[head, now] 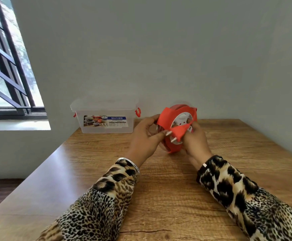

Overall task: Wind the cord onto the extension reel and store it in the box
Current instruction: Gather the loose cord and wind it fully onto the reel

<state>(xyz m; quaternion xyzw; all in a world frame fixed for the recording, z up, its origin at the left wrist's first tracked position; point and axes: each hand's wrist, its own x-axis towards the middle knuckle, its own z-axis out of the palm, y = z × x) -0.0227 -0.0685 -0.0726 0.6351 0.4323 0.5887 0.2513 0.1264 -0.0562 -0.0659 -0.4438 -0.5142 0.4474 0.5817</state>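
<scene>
Winding looks done, judging by no loose cord on wooden table (159,197). Lidded clear box (105,119) at far edge, left of hands. Red reel (169,115) held upright above table, left hand (145,136) gripping rim, right hand (196,140) pinching plug (178,132) against face. Next: seat plug, unlatch lid, stow reel.

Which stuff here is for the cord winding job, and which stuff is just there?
For the job:
- red extension reel, held in both hands
- its red plug, at the reel's front
- clear storage box with lid on, at the table's far side
- left hand
- right hand

Just there:
- wooden table
- window
- wall
</scene>
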